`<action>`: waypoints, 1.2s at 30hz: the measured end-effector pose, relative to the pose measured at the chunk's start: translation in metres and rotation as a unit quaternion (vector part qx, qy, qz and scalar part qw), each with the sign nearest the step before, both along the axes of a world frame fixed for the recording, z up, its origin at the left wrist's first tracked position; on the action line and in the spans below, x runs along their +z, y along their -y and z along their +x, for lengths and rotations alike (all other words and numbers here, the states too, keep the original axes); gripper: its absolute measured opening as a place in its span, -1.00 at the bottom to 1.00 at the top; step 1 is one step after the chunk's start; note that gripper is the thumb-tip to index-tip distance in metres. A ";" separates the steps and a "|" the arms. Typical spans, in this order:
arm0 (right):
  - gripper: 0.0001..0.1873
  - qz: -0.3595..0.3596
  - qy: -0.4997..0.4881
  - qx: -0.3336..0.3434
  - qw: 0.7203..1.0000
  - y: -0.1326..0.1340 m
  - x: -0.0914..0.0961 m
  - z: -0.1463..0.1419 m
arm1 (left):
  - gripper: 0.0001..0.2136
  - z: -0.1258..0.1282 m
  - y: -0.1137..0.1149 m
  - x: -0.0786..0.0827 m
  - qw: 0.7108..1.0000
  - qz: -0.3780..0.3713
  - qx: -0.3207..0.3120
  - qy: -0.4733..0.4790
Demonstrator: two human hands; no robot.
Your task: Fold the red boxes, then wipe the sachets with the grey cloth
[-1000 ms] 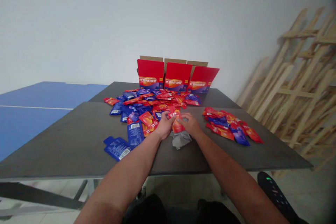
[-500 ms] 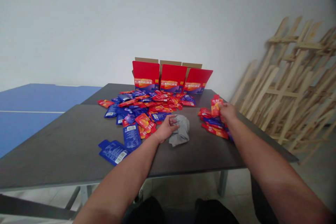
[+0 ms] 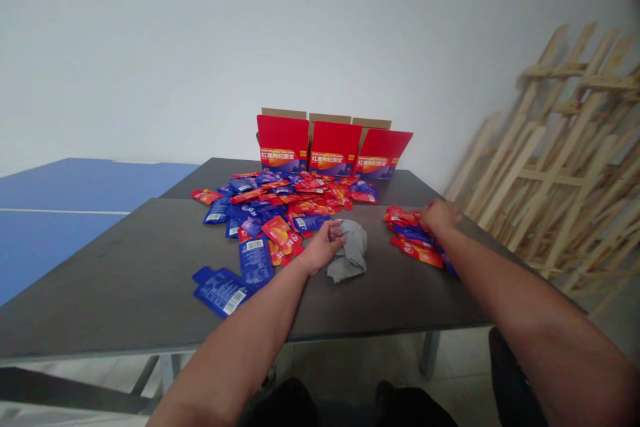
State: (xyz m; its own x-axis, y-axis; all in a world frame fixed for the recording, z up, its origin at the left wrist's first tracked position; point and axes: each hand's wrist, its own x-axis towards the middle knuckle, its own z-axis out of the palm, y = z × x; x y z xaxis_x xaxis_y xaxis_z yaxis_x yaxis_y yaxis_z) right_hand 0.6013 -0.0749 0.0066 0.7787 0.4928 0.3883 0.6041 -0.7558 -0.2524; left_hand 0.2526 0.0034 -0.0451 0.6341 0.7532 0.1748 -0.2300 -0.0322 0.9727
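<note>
My left hand [image 3: 323, 247] rests by a crumpled grey cloth [image 3: 347, 252], its bent fingers closed on the cloth's left edge. Over the small right-hand pile of pouches, my right hand [image 3: 441, 217] is closed at the edge of a red pouch [image 3: 404, 216], which lies almost flat on top; its fingertips are partly hidden. Under it are a blue pouch [image 3: 413, 233] and another red pouch [image 3: 417, 251]. A larger heap of red and blue pouches [image 3: 280, 197] spreads left of the cloth, with a blue pouch [image 3: 223, 291] lying nearest the front.
Three red cartons [image 3: 334, 147] with raised flaps stand side by side at the back of the dark table [image 3: 125, 280]. A blue table [image 3: 65, 193] adjoins on the left. Wooden frames [image 3: 555, 173] lean against the wall at right.
My right hand has lowered the red pouch from upright above the small pile to nearly flat on it. My left hand stays at the cloth. The view has shifted slightly.
</note>
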 end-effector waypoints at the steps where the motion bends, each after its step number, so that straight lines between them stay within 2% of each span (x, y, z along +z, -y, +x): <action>1: -0.71 -0.006 0.014 0.019 1.000 -0.010 0.004 -0.010 | -0.60 0.000 0.000 0.000 1.000 0.002 0.000 -0.002; 3: -0.74 -0.039 0.006 0.127 0.991 -0.035 0.007 -0.036 | -0.60 0.000 0.001 0.000 1.000 0.004 -0.003 -0.004; 5: -0.77 -0.052 -0.023 0.240 0.969 -0.060 0.001 -0.066 | -0.61 -0.001 0.001 0.000 1.000 0.002 -0.008 -0.001; 7: -0.75 -0.039 -0.056 0.294 0.953 -0.084 -0.009 -0.093 | -0.62 -0.001 0.001 -0.001 1.000 0.000 -0.010 -0.001; 11: -0.58 0.008 -0.099 0.302 0.948 -0.124 -0.031 -0.131 | -0.64 0.000 0.000 -0.003 1.000 0.017 -0.005 -0.009; 17: -0.40 0.017 -0.115 0.278 0.954 -0.158 -0.040 -0.148 | -0.63 0.002 -0.001 -0.010 0.999 0.030 -0.005 -0.013; 24: -0.49 -0.112 -0.031 0.264 0.957 -0.157 -0.029 -0.157 | -0.60 0.003 -0.002 -0.012 0.999 0.026 -0.009 -0.023; 28: -0.60 -0.112 -0.016 0.263 0.958 -0.145 -0.016 -0.154 | -0.61 0.002 -0.001 -0.011 0.999 0.031 0.003 -0.016; 32: -0.52 -0.098 -0.015 0.252 0.963 -0.131 0.003 -0.152 | -0.63 0.003 0.000 -0.004 1.000 0.001 0.017 -0.001; 34: -0.54 -0.074 0.000 0.306 0.949 -0.122 0.013 -0.153 | -0.72 0.002 -0.002 0.002 0.997 -0.048 0.043 0.031; 36: -0.60 -0.030 0.035 0.422 0.905 -0.110 0.020 -0.156 | -0.75 0.000 -0.005 0.010 0.987 -0.124 0.060 0.087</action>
State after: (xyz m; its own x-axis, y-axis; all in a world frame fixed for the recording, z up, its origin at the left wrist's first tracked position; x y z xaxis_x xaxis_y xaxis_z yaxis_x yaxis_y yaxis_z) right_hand 0.4457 0.0351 0.0266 0.0897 0.9227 0.3750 0.9858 -0.0287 -0.1652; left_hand 0.2521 0.0087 -0.0352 0.5148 0.8541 0.0734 -0.4029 0.1655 0.9002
